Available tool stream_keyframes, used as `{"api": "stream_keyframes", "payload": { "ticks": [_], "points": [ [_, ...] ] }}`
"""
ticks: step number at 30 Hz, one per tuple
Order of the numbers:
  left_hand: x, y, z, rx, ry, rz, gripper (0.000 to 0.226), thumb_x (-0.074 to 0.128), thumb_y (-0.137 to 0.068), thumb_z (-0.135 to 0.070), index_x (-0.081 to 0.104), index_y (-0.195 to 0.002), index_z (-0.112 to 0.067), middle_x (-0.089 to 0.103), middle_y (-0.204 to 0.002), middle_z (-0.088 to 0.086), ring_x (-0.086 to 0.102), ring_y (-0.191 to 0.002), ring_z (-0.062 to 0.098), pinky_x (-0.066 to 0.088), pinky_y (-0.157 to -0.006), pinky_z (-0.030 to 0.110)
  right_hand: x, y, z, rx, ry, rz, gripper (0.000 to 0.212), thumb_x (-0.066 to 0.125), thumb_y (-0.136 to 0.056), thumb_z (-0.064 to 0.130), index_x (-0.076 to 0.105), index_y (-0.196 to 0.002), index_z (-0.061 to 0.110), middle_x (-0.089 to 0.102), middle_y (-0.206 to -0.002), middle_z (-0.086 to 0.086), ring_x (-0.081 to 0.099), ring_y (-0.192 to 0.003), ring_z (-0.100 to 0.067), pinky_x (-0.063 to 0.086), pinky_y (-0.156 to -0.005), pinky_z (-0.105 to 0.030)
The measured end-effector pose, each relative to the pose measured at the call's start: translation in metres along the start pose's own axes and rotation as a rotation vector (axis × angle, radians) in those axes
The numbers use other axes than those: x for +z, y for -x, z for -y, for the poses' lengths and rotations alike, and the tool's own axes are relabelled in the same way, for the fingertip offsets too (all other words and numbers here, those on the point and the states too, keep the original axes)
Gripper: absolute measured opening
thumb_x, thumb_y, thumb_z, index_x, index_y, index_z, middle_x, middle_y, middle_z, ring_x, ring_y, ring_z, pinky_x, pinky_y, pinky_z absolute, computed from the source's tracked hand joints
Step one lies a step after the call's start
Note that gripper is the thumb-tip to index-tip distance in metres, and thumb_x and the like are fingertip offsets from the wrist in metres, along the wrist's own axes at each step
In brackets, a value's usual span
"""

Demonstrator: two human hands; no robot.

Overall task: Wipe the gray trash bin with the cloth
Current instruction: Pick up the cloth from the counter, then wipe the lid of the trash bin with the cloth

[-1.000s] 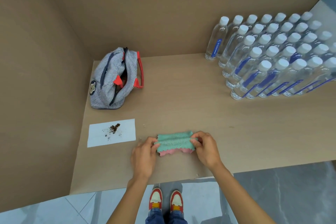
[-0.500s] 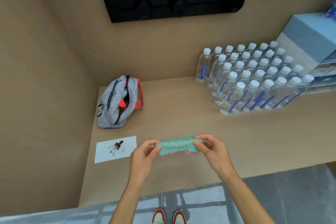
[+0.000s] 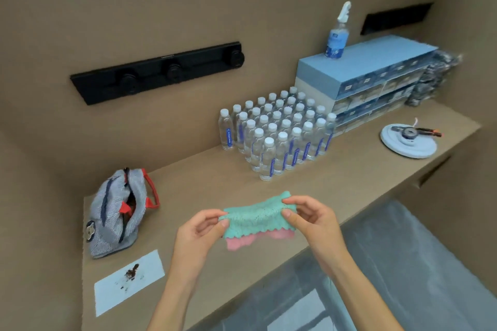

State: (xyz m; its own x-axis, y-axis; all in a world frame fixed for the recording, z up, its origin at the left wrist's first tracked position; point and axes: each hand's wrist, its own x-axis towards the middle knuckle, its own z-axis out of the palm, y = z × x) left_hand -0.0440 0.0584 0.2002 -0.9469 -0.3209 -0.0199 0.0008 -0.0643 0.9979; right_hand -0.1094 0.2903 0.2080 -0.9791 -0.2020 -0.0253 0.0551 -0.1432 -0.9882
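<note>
A folded cloth (image 3: 256,219), green on top with a pink layer below, hangs in the air above the front of the brown counter (image 3: 349,169). My left hand (image 3: 199,234) pinches its left edge and my right hand (image 3: 309,220) pinches its right edge. The cloth is stretched between them. No gray trash bin is in view.
A striped bag (image 3: 118,212) lies open at the left. A white paper (image 3: 129,281) with brown crumbs sits near the front left. Several water bottles (image 3: 277,137) stand mid-counter, beside stacked blue boxes (image 3: 371,80) with a spray bottle (image 3: 336,35). A white round disc (image 3: 408,142) lies at the right.
Both hands lifted the cloth off the counter and hold it in the air. The view swung up and right, bringing the boxes, spray bottle and disc into sight.
</note>
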Motion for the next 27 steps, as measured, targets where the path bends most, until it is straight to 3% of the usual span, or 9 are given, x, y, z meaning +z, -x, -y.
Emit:
{"api": "stream_keyframes", "payload": {
  "ticks": [7, 9, 12, 17, 21, 25, 27],
  "points": [
    [0.032, 0.015, -0.002, -0.020, 0.048, 0.306, 0.015, 0.071, -0.081, -0.005, 0.075, -0.090, -0.017, 0.078, -0.090, 0.004, 0.072, -0.081, 0.010, 0.053, -0.069, 0.015, -0.029, 0.086, 0.010, -0.083, -0.037, -0.287, 0.019, 0.076, -0.083, 0.002, 0.078, -0.098, 0.014, 0.079, -0.097, -0.012, 0.074, -0.088, -0.018, 0.060, -0.074, -0.025],
    [0.047, 0.029, -0.003, -0.044, 0.084, 0.375, 0.011, 0.072, -0.080, -0.014, 0.075, -0.091, -0.016, 0.078, -0.092, 0.006, 0.072, -0.083, 0.013, 0.054, -0.070, 0.018, -0.035, 0.117, 0.011, -0.081, -0.062, -0.373, 0.019, 0.077, -0.081, 0.007, 0.077, -0.099, 0.012, 0.078, -0.098, -0.017, 0.073, -0.091, -0.021, 0.060, -0.079, -0.032],
    [0.076, 0.057, -0.002, -0.122, 0.170, 0.457, 0.025, 0.074, -0.072, -0.030, 0.073, -0.088, -0.011, 0.077, -0.091, 0.011, 0.071, -0.078, 0.017, 0.059, -0.070, 0.028, -0.046, 0.165, 0.012, -0.060, -0.209, -0.480, 0.021, 0.075, -0.077, 0.009, 0.075, -0.098, 0.008, 0.076, -0.102, -0.019, 0.072, -0.094, -0.031, 0.060, -0.083, -0.040],
    [0.129, 0.108, 0.005, -0.145, 0.212, 0.676, 0.026, 0.080, -0.064, -0.023, 0.071, -0.085, -0.013, 0.077, -0.089, 0.006, 0.073, -0.081, 0.018, 0.057, -0.066, 0.024, -0.067, 0.251, 0.010, -0.081, -0.390, -0.657, 0.020, 0.075, -0.082, 0.004, 0.069, -0.102, 0.006, 0.073, -0.109, -0.016, 0.071, -0.097, -0.030, 0.061, -0.073, -0.038],
    [0.166, 0.152, 0.014, -0.183, 0.206, 0.859, 0.028, 0.085, -0.065, -0.018, 0.070, -0.088, -0.014, 0.077, -0.091, 0.005, 0.074, -0.085, 0.020, 0.057, -0.068, 0.026, -0.083, 0.309, 0.002, -0.117, -0.548, -0.776, 0.039, 0.082, -0.076, 0.005, 0.057, -0.105, 0.011, 0.069, -0.114, -0.020, 0.068, -0.103, -0.035, 0.060, -0.081, -0.047],
    [0.197, 0.196, 0.025, -0.220, 0.157, 0.979, 0.019, 0.078, -0.072, -0.017, 0.070, -0.089, -0.016, 0.076, -0.095, 0.006, 0.073, -0.088, 0.021, 0.057, -0.068, 0.028, -0.096, 0.362, -0.005, -0.096, -0.802, -0.756, 0.043, 0.076, -0.085, 0.006, 0.060, -0.123, -0.007, 0.067, -0.122, -0.026, 0.071, -0.099, -0.034, 0.061, -0.070, -0.038],
    [0.211, 0.218, 0.032, -0.241, 0.136, 1.026, 0.016, 0.075, -0.073, -0.015, 0.069, -0.088, -0.015, 0.076, -0.095, 0.006, 0.073, -0.085, 0.021, 0.057, -0.066, 0.030, -0.101, 0.388, -0.011, -0.037, -0.876, -0.767, 0.047, 0.082, -0.081, 0.016, 0.067, -0.120, -0.005, 0.069, -0.120, -0.024, 0.072, -0.096, -0.033, 0.059, -0.069, -0.036]
  ]
}}
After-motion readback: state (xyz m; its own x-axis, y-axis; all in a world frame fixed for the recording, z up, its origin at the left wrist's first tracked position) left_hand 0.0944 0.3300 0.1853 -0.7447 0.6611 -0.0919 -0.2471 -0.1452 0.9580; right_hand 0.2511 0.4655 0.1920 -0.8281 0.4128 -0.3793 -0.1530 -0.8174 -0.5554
